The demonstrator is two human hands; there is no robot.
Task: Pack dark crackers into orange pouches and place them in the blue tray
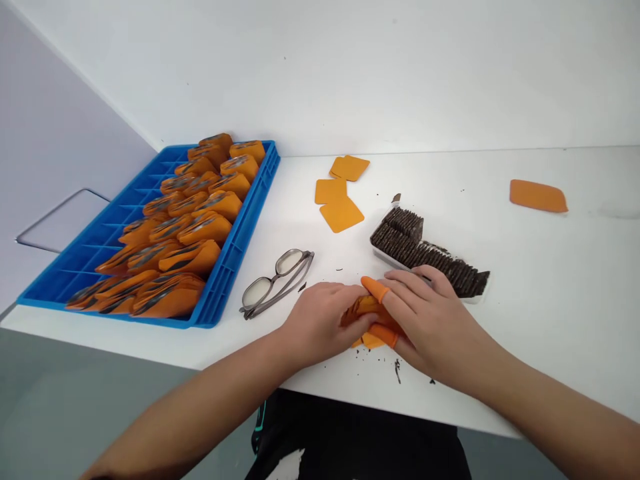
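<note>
My left hand [323, 323] curls around a bundle of orange sheets [369, 307] near the table's front edge. From the other side my right hand [430, 327] grips the same bundle, with orange finger cots [375, 288] on its thumb and one finger. Between the palms, most of the bundle is hidden. Under the hands, the edge of more orange sheet [371, 341] shows on the table. Just beyond my right hand lies a white tray [383, 257] packed with thin, dark brown squares [400, 233]; its near side is partly covered by my fingers.
A blue crate [235, 253] at left holds several rows of folded orange bundles [205, 230]. Eyeglasses [275, 283] lie beside my left hand. Loose orange squares [343, 213] are farther back, and an orange piece [537, 195] is at right. Dark crumbs [397, 370] dot the front.
</note>
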